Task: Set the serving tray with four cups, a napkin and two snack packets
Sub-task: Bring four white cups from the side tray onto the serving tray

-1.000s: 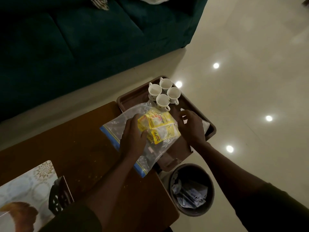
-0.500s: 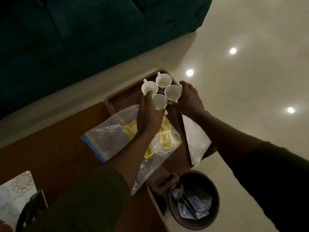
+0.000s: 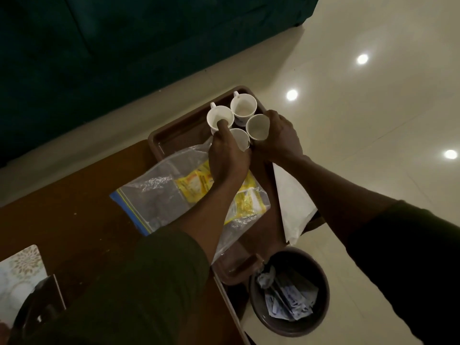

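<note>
At the far end of the serving tray (image 3: 174, 138), four white cups stand upright in a tight cluster, and both hands work on them. The left hand (image 3: 227, 158) has a finger hooked over the rim and into the far-left cup (image 3: 219, 117), with the rest of the hand closed over the near cup (image 3: 240, 139), which it partly hides. The right hand (image 3: 278, 138) wraps the side of the right cup (image 3: 257, 125) in a closed grip. The far cup (image 3: 243, 105) stands free, touched by neither hand as far as can be seen.

The tray rests on the brown counter (image 3: 74, 207) and overhangs its right edge above a waste bin (image 3: 288, 295) on the floor. A clear zip bag (image 3: 154, 195) lies half on the tray and half on the counter, with the yellow snack packets (image 3: 196, 183) inside it. The white napkin (image 3: 293, 202) lies along the right side of the tray, its near corner hanging past the rim.

Step in hand, as judged: arranging the four cups on the tray. All four are already aboard, so this is final positioning.

Next move, as judged: release the cups, then take the two packets out of the bag and set them on the bare tray floor. The bag must come off the tray first or be held steady. The overhang calls for light downward force on the right side.
</note>
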Motion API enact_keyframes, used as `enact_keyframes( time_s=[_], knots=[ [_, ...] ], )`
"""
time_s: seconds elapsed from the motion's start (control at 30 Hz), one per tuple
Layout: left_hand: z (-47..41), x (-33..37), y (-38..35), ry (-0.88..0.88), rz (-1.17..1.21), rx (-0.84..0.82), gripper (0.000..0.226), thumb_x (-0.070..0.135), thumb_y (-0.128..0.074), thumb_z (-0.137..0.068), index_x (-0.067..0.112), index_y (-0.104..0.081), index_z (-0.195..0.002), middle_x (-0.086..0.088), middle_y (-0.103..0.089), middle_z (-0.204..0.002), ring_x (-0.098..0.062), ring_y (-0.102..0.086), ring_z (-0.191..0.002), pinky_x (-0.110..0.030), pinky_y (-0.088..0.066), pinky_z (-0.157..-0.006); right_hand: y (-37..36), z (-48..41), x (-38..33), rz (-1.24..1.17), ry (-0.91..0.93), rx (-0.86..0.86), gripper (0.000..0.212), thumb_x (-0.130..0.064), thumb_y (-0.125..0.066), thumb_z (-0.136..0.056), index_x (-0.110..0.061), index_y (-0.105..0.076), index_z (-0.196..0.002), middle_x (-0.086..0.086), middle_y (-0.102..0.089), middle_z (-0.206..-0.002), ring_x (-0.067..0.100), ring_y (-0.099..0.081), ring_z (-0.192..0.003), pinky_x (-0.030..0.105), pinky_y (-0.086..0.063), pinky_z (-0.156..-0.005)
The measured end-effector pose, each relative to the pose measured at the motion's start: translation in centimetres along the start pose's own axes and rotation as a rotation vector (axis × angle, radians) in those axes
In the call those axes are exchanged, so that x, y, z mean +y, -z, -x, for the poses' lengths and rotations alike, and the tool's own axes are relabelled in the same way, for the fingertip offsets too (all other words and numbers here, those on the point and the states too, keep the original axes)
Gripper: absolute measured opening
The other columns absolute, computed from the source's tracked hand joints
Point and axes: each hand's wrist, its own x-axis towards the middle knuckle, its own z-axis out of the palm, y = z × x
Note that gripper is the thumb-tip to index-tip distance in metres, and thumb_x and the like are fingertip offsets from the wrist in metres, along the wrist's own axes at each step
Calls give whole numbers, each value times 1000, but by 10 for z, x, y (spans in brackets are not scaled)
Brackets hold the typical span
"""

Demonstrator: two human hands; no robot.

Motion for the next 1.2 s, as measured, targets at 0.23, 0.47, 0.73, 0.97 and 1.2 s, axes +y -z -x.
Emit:
enact_keyframes(
  time_s=[0.23, 0.47, 0.73, 0.97, 1.2],
  knots=[
    [26, 2, 37, -27, 180, 75, 71, 34, -76, -77, 16, -40, -135, -5, -57, -131, -28, -57, -114, -26, -37, -79, 33, 31, -15, -86, 16, 196, 60, -47, -74, -64, -15, -53, -110, 3, -62, -108, 23, -57, -98, 29, -38, -68],
    [45, -12, 97, -16, 308, 126, 66, 33, -77, -75, 16, -45, -131, -2, -59, -127, -22, -57, -113, -27, -42, -84, 34, 50, -73, -104, 81, 237, 64, -48, -77, -62, -13, -54, -111, 4, -63, -108, 24, -58, -100, 28, -41, -74],
    [52, -106, 201, 53, 318, 202, 76, 27, -80, -72, 18, -41, -136, -5, -53, -132, -18, -52, -115, -28, -47, -84, -28, 92, -191, -199, 178, 141, 63, -40, -78, -62, -13, -50, -112, 1, -61, -105, 19, -57, -93, 33, -44, -72],
    [89, -226, 321, 93, 239, 284, 80, 33, -82, -72, 23, -39, -138, 0, -51, -138, -14, -51, -119, -15, -40, -86, -113, 149, -320, -210, 289, 11, 67, -39, -82, -63, -19, -47, -117, -3, -62, -102, 15, -54, -85, 26, -37, -67],
    [135, -343, 415, 158, 187, 369, 74, 34, -82, -72, 23, -43, -134, 2, -60, -128, -16, -59, -113, -30, -53, -89, -201, 231, -429, -266, 405, -189, 63, -39, -81, -68, -24, -50, -121, -3, -66, -112, 14, -64, -94, 30, -56, -75]
  ],
)
